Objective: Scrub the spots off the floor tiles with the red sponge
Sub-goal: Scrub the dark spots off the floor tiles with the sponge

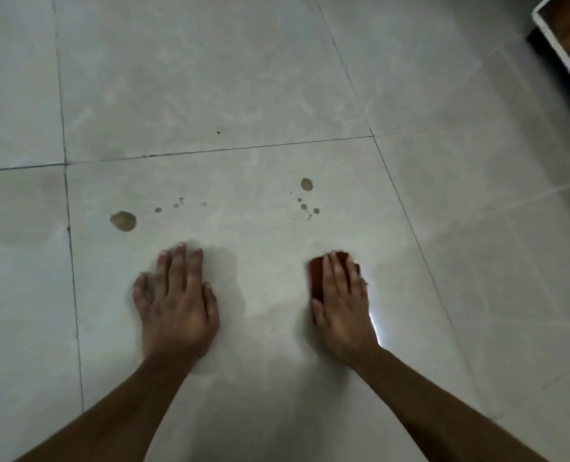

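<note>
Spots lie ahead of your right hand (342, 301): the nearer cluster of small spots (305, 206) with one larger spot (306, 184) sits straight beyond its fingers (335, 271), and the big spot (123, 221) lies ahead-left of your left hand (177, 298). Your right fingers lie nearly straight over the red sponge (317, 278), pressing it flat on the floor (260, 95), its long axis pointing away from you. Your left hand rests flat, fingers spread, holding nothing.

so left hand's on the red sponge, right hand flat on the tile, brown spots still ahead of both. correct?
Hands are swapped. The head view shows the right hand pressing on the red sponge, while the left hand lies flat on the tile with straight fingers. The rest holds: the brown spots sit ahead of both hands.
</note>
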